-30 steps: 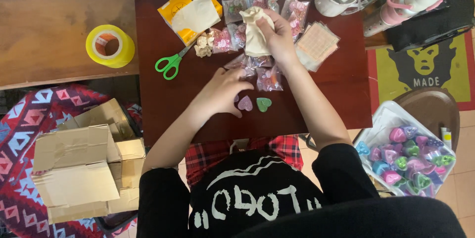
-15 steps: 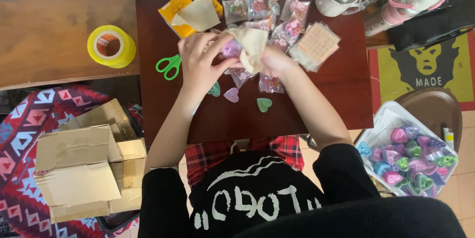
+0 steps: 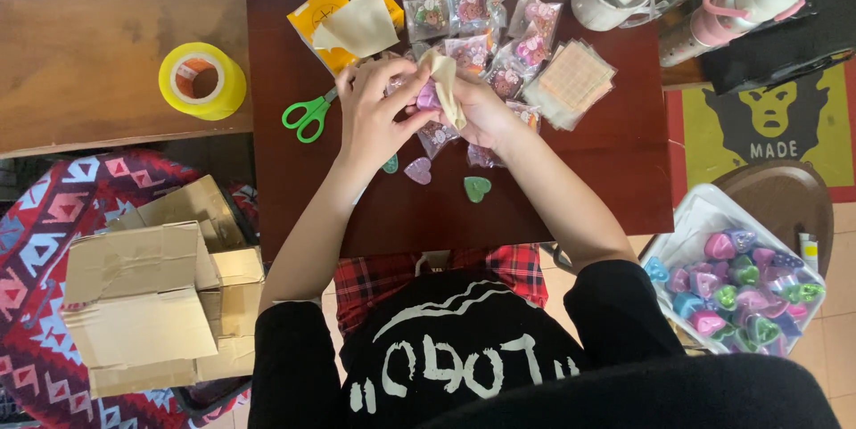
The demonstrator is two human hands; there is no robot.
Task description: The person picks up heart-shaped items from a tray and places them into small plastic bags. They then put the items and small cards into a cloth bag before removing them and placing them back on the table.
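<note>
My left hand (image 3: pixel 374 112) pinches a small purple heart-shaped piece (image 3: pixel 428 96) and holds it against a cream paper pouch (image 3: pixel 444 81) gripped by my right hand (image 3: pixel 479 112). Both hands meet above the dark red-brown table (image 3: pixel 624 170). Just below them on the table lie a pink heart (image 3: pixel 418 170), a green heart (image 3: pixel 476 188) and a teal heart (image 3: pixel 390 163) partly under my left wrist. Several clear packets of small trinkets (image 3: pixel 481 23) spread out behind my hands.
Green-handled scissors (image 3: pixel 308 115) lie left of my hands, a yellow packet (image 3: pixel 343 14) behind them. A yellow tape roll (image 3: pixel 201 80) sits on the wooden bench at left. Cardboard boxes (image 3: pixel 143 304) stand lower left; a white tray of coloured hearts (image 3: pixel 740 282) sits lower right.
My left hand left the hearts on the table, rose with the purple heart and now presses it to the pouch in my right hand. The pouch has come nearer to me.
</note>
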